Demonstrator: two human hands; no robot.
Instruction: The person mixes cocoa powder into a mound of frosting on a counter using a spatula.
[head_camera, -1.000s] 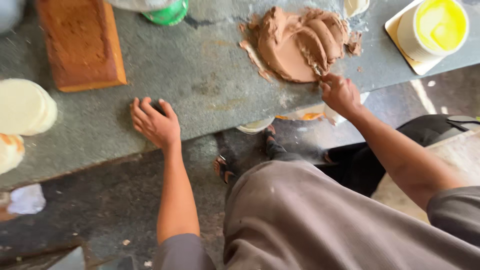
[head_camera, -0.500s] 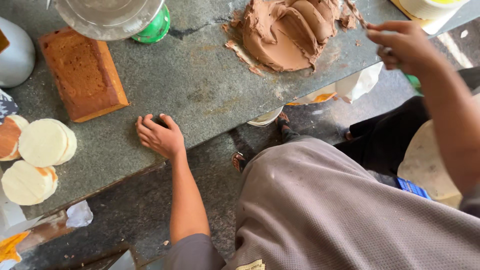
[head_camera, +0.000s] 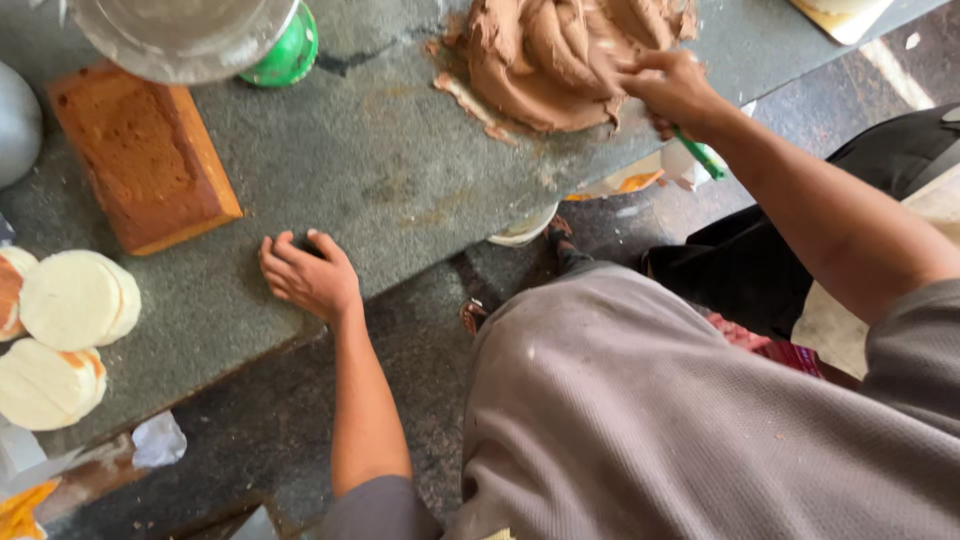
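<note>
My right hand (head_camera: 672, 88) is closed around a tool with a green handle (head_camera: 700, 155) and rests at the right edge of a mound of brown paste (head_camera: 555, 55) spread on the grey stone counter (head_camera: 390, 190). The tool's working end is hidden in the paste. My left hand (head_camera: 308, 275) presses on the counter near its front edge with fingers curled and holds nothing.
A brown loaf cake (head_camera: 145, 155) lies at the left. Round white cake discs (head_camera: 75, 300) sit at the far left. A glass bowl (head_camera: 180, 30) and a green container (head_camera: 285, 55) stand at the back. The floor lies below the counter edge.
My right hand swung out to the right of the paste, then came back onto its right edge. My left hand stayed on the counter. The view shifted left.
</note>
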